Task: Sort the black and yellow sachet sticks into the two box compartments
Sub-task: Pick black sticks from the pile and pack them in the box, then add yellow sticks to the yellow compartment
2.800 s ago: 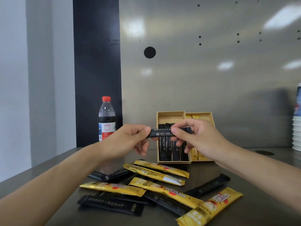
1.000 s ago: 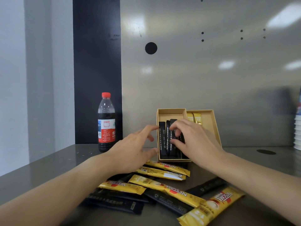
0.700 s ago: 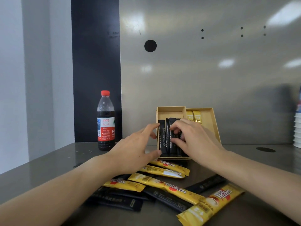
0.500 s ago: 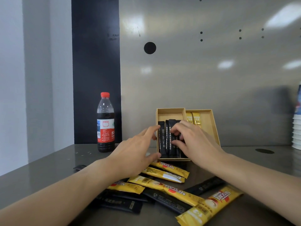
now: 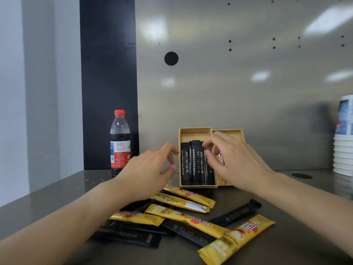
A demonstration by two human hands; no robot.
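A tan two-compartment box [image 5: 194, 130] stands at the back of the metal table. Its left compartment holds several black sticks [image 5: 192, 163] side by side. Its right compartment holds yellow sticks [image 5: 221, 159], mostly hidden behind my right hand [image 5: 236, 165]. That hand's thumb and forefinger pinch the upper end of the rightmost black stick in the left compartment. My left hand [image 5: 149, 169] hovers just left of the box with loosely curled fingers, holding nothing. Several loose yellow sticks [image 5: 191, 219] and black sticks [image 5: 236, 213] lie mixed in front of the box.
A cola bottle with a red cap [image 5: 120, 144] stands left of the box against the back wall. A stack of paper cups [image 5: 343, 150] fills the right edge. A dark round hole [image 5: 301, 176] marks the table at the right.
The black stick held between both hands went into the left compartment. My left hand let go and drew back slightly, its fingers curling. My right hand stays at the stick.
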